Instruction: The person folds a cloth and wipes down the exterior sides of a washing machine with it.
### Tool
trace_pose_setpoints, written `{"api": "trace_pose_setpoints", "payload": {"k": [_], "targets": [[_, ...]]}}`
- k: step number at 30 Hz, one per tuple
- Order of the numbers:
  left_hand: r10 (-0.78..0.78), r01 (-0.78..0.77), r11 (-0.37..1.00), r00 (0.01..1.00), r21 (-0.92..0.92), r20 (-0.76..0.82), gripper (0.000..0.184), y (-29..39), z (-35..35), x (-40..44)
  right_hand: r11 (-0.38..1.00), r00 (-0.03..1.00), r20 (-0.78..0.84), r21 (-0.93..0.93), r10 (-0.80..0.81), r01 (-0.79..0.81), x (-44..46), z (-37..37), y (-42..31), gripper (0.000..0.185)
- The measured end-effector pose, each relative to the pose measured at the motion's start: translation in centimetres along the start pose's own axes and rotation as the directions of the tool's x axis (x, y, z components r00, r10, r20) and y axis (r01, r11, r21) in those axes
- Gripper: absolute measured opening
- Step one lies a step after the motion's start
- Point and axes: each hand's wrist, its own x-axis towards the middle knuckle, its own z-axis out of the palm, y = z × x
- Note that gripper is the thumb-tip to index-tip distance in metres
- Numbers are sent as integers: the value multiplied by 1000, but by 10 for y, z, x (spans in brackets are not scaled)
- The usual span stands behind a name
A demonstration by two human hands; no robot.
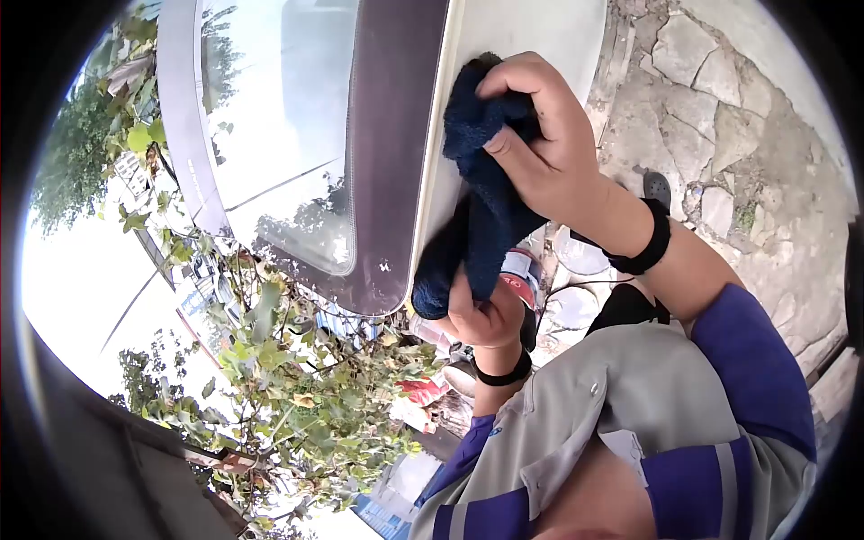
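A dark blue cloth (493,211) hangs in folds between my two hands, against the pale edge of a vehicle panel (517,31). My right hand (553,135) pinches its upper part between thumb and fingers. Lower down, my left hand (486,315) has its fingers closed on the other end. Both wrists wear a black band. Left of the cloth is a large reflective window (279,135) with a dark border (396,153).
Leafy vines (315,387) grow beside the window's lower end. Cracked stone paving (720,117) lies on the right, with a dark shoe (658,187) on it. Several containers and a red wrapper (421,391) are near my left hand.
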Motion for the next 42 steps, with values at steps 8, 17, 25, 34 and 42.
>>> {"api": "trace_pose_setpoints", "payload": {"k": [8, 17, 25, 34, 42], "targets": [[-1, 2, 1000, 1000, -19, 17, 23, -7, 11, -19, 991, 962, 240, 51, -130, 121, -45, 29, -3, 33], [43, -38, 999, 981, -30, 191, 26, -26, 78, -4, 974, 941, 274, -45, -200, 221, 5, -12, 34, 37], [189, -188, 982, 969, -22, 157, 44, -5, 98, 32, 798, 882, -404, -435, 241, -418, 47, -40, 84, 38], [-40, 98, 944, 982, -315, 185, 28, -31, 33, -47, 927, 961, 242, -373, 132, -33, -89, 17, 10, 65], [-2, -20, 997, 960, 74, 279, 21, -85, 38, -116, 873, 975, 211, -459, -71, 163, -99, 28, 52, 67]]}}
